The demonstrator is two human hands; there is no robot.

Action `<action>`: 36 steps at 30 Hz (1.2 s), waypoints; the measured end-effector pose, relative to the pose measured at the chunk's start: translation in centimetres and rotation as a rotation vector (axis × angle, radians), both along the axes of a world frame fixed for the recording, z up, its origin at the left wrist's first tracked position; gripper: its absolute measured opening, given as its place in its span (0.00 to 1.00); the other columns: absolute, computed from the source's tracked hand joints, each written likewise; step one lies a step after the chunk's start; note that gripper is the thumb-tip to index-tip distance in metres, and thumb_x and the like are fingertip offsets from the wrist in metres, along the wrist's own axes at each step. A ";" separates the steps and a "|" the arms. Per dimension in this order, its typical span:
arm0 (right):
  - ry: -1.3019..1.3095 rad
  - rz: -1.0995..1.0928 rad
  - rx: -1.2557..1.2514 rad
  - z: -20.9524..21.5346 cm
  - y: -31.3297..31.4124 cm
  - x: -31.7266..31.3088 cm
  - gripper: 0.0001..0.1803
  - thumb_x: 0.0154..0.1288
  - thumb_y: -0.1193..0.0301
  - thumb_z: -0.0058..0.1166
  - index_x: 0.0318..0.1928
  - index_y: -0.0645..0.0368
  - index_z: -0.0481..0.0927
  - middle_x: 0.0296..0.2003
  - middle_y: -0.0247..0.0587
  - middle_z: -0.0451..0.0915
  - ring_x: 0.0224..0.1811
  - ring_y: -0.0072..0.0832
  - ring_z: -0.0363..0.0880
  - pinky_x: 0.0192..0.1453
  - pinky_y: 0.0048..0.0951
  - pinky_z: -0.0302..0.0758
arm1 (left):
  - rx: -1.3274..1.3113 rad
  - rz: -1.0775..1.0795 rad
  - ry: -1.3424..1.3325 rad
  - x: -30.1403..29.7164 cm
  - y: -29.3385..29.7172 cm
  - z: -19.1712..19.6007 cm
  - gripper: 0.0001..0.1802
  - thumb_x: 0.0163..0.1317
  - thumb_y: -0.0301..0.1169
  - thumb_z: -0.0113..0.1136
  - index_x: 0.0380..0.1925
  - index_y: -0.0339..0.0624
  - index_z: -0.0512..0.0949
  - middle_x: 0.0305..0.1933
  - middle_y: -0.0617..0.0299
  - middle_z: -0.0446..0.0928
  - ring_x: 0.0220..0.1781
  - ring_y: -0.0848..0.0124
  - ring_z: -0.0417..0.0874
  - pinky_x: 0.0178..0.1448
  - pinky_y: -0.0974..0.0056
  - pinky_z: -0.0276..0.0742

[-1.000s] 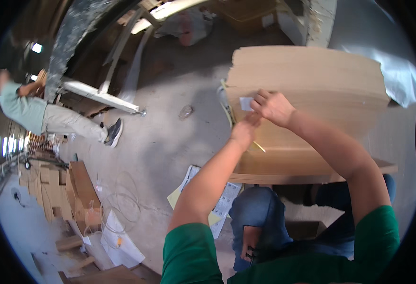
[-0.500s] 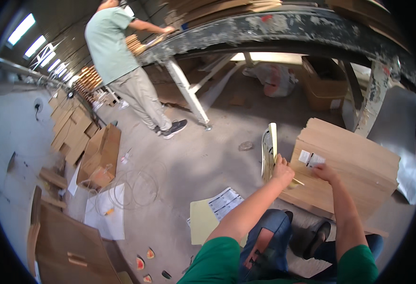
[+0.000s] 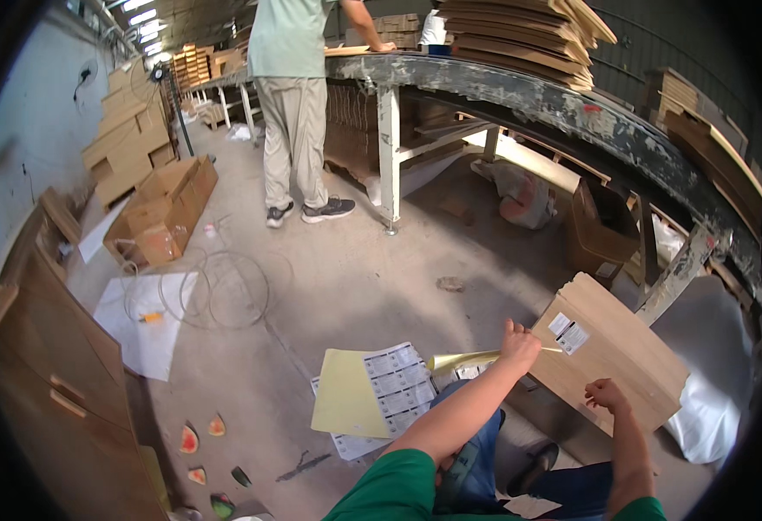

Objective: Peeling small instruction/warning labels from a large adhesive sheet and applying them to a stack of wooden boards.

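Note:
A brown cardboard box point(image 3: 624, 360) lies on the floor in front of my knees, with white printed labels point(image 3: 568, 333) stuck near its far left edge. My left hand point(image 3: 520, 345) is closed on a yellow-backed label sheet point(image 3: 468, 358), seen nearly edge-on beside the box. Over the near part of the box hovers my right hand point(image 3: 605, 395), its fingers loosely bent and apart, with nothing visible in them. Left of my knee, more label sheets point(image 3: 398, 382) lie on the floor, one with its yellow back point(image 3: 342, 391) upward.
A person point(image 3: 290, 104) stands at a long worn worktable point(image 3: 520, 82) piled with flat cardboard point(image 3: 520, 35). An opened carton point(image 3: 160, 213), a loop of strapping point(image 3: 238, 286) and watermelon pieces point(image 3: 189, 438) lie to the left. Brown panels point(image 3: 60, 365) lean at the near left.
My right hand has come away from the labels toward the near side of the box. The sheet in my left hand has swung from upright to nearly flat. My view has turned.

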State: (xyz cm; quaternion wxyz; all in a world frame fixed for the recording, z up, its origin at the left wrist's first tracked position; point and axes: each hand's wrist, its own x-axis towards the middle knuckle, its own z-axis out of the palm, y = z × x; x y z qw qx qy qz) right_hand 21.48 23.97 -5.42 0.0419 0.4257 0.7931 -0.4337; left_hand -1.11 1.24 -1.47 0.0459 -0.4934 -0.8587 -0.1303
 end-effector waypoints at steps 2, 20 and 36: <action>-0.025 0.011 0.025 0.8 -0.4 -0.5 0.14 0.62 0.66 0.53 0.37 0.67 0.79 0.28 0.42 0.81 0.24 0.27 0.81 0.25 0.25 0.76 | 0.015 0.016 -0.030 0.2 0.4 -0.3 0.12 0.57 0.30 0.50 0.35 0.46 0.84 0.42 0.58 0.81 0.52 0.61 0.75 0.67 0.45 0.49; -0.242 0.026 0.278 3.2 -3.9 -1.5 0.22 0.61 0.55 0.51 0.29 0.64 0.80 0.13 0.37 0.70 0.12 0.26 0.66 0.20 0.31 0.65 | 0.073 0.084 -0.143 0.1 1.7 -0.6 0.10 0.56 0.29 0.51 0.29 0.51 0.83 0.32 0.63 0.82 0.43 0.66 0.80 0.58 0.52 0.56; -0.181 0.720 0.859 -2.9 3.5 1.8 0.24 0.65 0.54 0.42 0.34 0.63 0.80 0.31 0.60 0.78 0.35 0.41 0.78 0.44 0.39 0.73 | 0.064 0.070 -0.165 0.2 1.9 0.0 0.11 0.58 0.29 0.51 0.33 0.54 0.83 0.32 0.68 0.82 0.42 0.67 0.81 0.57 0.48 0.54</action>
